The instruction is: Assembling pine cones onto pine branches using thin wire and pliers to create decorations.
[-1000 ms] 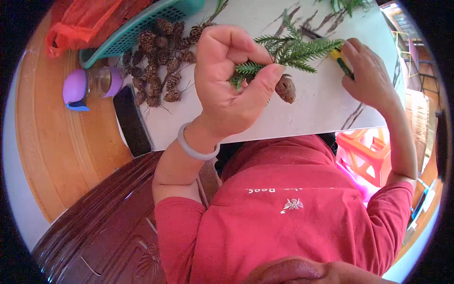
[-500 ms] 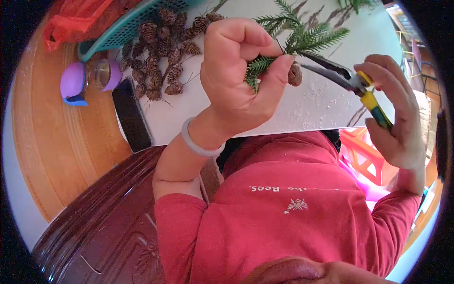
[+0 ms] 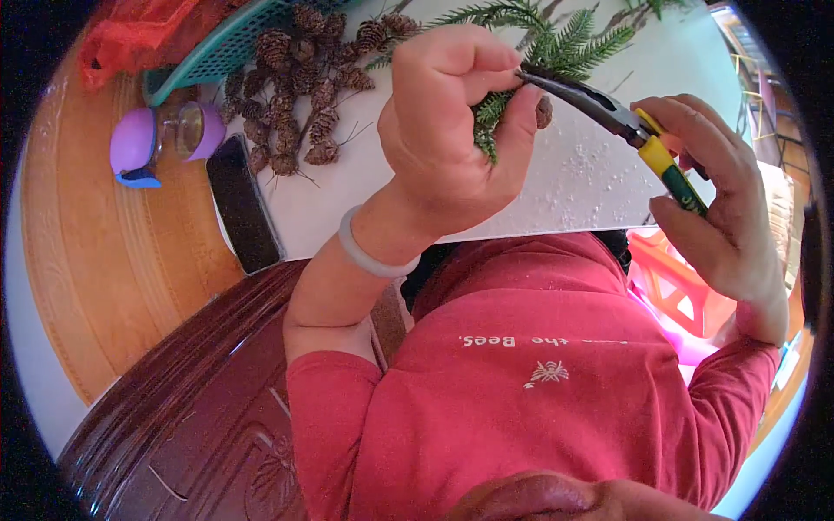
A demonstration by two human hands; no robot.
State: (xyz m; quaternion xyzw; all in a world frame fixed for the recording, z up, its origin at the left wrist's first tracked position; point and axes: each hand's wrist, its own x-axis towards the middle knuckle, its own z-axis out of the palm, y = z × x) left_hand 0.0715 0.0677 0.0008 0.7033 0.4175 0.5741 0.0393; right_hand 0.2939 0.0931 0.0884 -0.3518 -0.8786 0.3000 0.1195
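The left hand (image 3: 452, 122) hides the sprig's (image 3: 556, 43) stem; the basket (image 3: 226, 52) and red bag (image 3: 148, 35), perhaps mesh, are cut off.

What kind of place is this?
Probably a home craft table. A heap of pine cones lies on a white board, the left hand holds an evergreen sprig, and the right hand holds pliers.

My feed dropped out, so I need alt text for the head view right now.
The left hand grips a green conifer sprig while the right hand holds yellow-handled pliers, tips at the sprig beside the left thumb. Behind lie loose pine cones, a black phone and a white board.
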